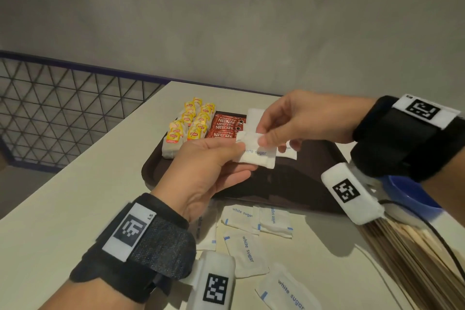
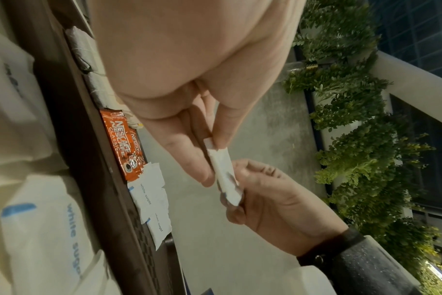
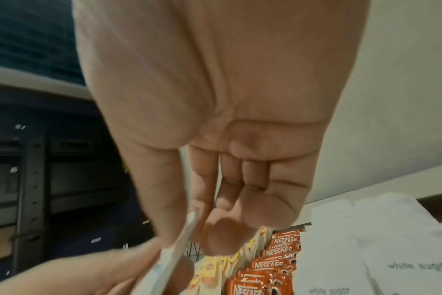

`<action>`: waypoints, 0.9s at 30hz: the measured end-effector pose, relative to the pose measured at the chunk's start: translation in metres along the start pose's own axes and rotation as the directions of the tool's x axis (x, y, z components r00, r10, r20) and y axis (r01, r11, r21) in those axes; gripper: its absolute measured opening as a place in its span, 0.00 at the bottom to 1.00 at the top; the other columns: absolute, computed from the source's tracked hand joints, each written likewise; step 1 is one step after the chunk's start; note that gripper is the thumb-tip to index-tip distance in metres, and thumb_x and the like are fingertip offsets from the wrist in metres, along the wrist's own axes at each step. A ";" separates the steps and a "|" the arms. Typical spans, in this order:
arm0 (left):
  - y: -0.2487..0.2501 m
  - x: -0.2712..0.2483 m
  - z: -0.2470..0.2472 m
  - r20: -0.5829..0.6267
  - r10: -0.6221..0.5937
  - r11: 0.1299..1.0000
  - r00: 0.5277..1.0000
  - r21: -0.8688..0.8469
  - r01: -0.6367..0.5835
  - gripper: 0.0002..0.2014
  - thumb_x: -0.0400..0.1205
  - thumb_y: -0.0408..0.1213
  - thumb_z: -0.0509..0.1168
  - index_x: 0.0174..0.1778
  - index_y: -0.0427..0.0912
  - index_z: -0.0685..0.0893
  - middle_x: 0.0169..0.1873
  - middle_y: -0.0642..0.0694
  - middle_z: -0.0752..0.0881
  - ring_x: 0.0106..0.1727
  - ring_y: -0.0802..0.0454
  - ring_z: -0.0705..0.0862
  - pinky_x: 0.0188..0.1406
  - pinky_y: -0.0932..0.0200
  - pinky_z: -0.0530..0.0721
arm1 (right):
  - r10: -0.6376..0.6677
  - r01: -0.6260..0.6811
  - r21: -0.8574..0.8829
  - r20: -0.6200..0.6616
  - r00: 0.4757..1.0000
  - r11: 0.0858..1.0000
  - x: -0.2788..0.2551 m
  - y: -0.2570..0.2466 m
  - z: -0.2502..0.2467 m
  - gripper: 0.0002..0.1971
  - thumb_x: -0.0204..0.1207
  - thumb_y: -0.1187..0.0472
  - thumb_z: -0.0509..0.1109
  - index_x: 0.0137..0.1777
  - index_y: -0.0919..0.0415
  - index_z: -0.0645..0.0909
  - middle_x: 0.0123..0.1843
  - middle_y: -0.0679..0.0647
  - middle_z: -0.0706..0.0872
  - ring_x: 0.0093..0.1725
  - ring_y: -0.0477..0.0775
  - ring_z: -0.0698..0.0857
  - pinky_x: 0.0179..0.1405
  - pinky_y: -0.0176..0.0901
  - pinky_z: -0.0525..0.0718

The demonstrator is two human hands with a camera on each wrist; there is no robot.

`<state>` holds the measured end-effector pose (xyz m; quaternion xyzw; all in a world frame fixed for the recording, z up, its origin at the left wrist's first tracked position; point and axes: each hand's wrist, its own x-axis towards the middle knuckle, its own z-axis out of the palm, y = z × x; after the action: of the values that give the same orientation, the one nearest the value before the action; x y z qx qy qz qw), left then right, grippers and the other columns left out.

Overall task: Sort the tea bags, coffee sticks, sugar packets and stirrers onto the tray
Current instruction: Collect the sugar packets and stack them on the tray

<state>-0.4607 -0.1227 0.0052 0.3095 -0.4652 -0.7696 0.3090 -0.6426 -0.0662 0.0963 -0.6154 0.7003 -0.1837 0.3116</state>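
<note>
A white sugar packet (image 1: 256, 157) hangs above the dark brown tray (image 1: 289, 184). My left hand (image 1: 241, 156) grips its left end between thumb and fingers. My right hand (image 1: 263, 137) pinches its upper edge from the right. In the left wrist view the packet (image 2: 223, 171) shows edge-on between both hands. The right wrist view shows it (image 3: 174, 249) under the thumb. On the tray lie yellow tea bags (image 1: 193, 123), red coffee sticks (image 1: 224, 126) and white sugar packets (image 1: 253, 116). Several loose sugar packets (image 1: 249, 246) lie on the table in front.
A bundle of wooden stirrers (image 1: 415, 259) lies at the table's front right, beside a blue bowl (image 1: 407, 196). A wire mesh railing (image 1: 63, 108) runs past the table's left edge. A grey wall stands close behind the tray.
</note>
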 end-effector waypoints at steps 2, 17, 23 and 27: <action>0.001 0.000 0.001 0.006 -0.023 1.000 1.000 0.010 0.023 0.11 0.87 0.39 0.69 0.61 0.38 0.89 0.48 0.36 0.95 0.48 0.42 0.96 0.48 0.52 0.94 | 0.017 -0.018 -0.099 -0.013 1.000 0.995 0.002 0.005 0.000 0.06 0.76 0.63 0.80 0.50 0.64 0.90 0.36 0.52 0.92 0.30 0.43 0.84 0.34 0.41 0.84; 0.000 0.005 -0.004 -0.054 0.003 1.000 0.999 0.031 -0.001 0.08 0.86 0.39 0.71 0.59 0.44 0.88 0.50 0.44 0.96 0.55 0.44 0.94 0.50 0.46 0.94 | 0.330 -0.346 -0.098 -0.147 0.932 0.933 0.023 0.075 -0.025 0.07 0.78 0.71 0.75 0.54 0.66 0.83 0.47 0.68 0.92 0.34 0.53 0.89 0.34 0.44 0.87; -0.006 0.002 0.000 0.029 0.037 0.990 0.999 0.132 -0.040 0.12 0.78 0.29 0.77 0.57 0.44 0.93 0.56 0.43 0.94 0.62 0.45 0.91 0.59 0.46 0.92 | 0.155 -0.115 0.319 -0.102 0.983 0.941 0.005 0.023 -0.006 0.09 0.79 0.76 0.69 0.53 0.64 0.84 0.37 0.61 0.84 0.30 0.54 0.83 0.31 0.44 0.83; -0.006 -0.003 0.006 0.115 0.037 0.986 0.993 0.159 -0.055 0.17 0.77 0.31 0.78 0.62 0.39 0.89 0.57 0.39 0.94 0.59 0.43 0.93 0.63 0.49 0.90 | 0.072 -0.058 0.396 -0.020 0.997 0.916 -0.004 -0.008 0.010 0.07 0.81 0.69 0.71 0.54 0.74 0.85 0.44 0.69 0.89 0.36 0.56 0.86 0.39 0.44 0.90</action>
<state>-0.4646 -0.1152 0.0022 0.2794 -0.5497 -0.7380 0.2740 -0.6299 -0.0629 0.0948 -0.5131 0.6742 -0.3213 0.4231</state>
